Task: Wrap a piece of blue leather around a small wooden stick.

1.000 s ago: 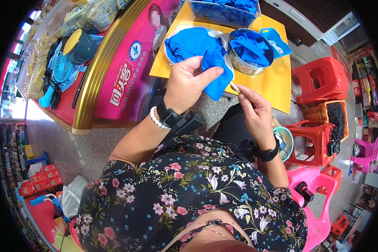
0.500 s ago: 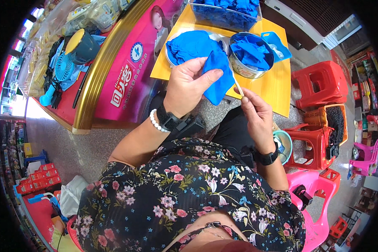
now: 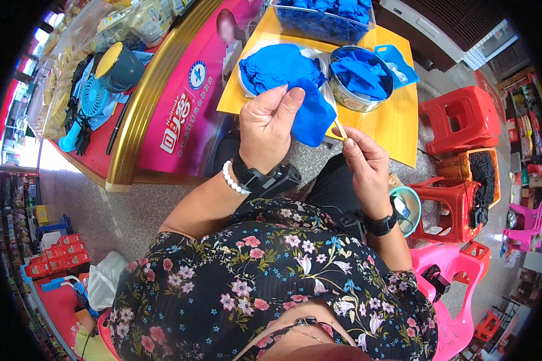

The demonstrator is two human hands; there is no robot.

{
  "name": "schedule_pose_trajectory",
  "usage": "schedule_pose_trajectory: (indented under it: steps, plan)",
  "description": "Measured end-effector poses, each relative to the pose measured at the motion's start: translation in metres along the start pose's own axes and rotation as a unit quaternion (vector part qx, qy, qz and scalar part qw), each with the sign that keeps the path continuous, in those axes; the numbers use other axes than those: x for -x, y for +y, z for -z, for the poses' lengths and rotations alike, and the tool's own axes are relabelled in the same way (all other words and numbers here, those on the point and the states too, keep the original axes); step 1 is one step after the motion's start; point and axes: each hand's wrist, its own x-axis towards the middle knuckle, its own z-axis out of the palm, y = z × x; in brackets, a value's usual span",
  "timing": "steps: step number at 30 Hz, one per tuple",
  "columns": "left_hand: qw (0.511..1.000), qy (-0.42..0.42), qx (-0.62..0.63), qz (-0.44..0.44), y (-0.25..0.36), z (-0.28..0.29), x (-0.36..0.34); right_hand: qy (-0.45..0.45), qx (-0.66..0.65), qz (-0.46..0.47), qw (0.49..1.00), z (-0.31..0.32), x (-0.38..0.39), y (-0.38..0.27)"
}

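My left hand (image 3: 267, 128) pinches blue sheet (image 3: 314, 117), held near blue pile (image 3: 277, 67). My right hand (image 3: 368, 162) grips pale stick (image 3: 340, 128), tip at sheet edge. Step seems: working stick at sheet. Next move calls for steady pinch.

Pink panel (image 3: 162, 161), left of the left hand (image 3: 271, 126): large white-edged characters (image 3: 176, 125), small Latin letters alongside, a line of smaller characters (image 3: 196, 114) nearer the hand. Round blue-and-white emblem (image 3: 197, 75) above. Farther off, up-left of same hand, plastic packages (image 3: 149, 24); lower-left, red boxes (image 3: 57, 256): print too small to read.
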Motion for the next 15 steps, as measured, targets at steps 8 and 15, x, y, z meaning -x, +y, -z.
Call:
schedule_pose_trajectory:
  steps: [8, 15]
  plan:
    - [0.998, 0.021, 0.063, 0.007, -0.001, -0.020, 0.011, -0.069, -0.172, -0.152, 0.971, 0.000, 0.001, 0.000]
    - [0.994, 0.037, 0.027, -0.096, -0.012, -0.015, -0.002, -0.154, -0.221, -0.177, 0.947, 0.014, -0.003, 0.001]
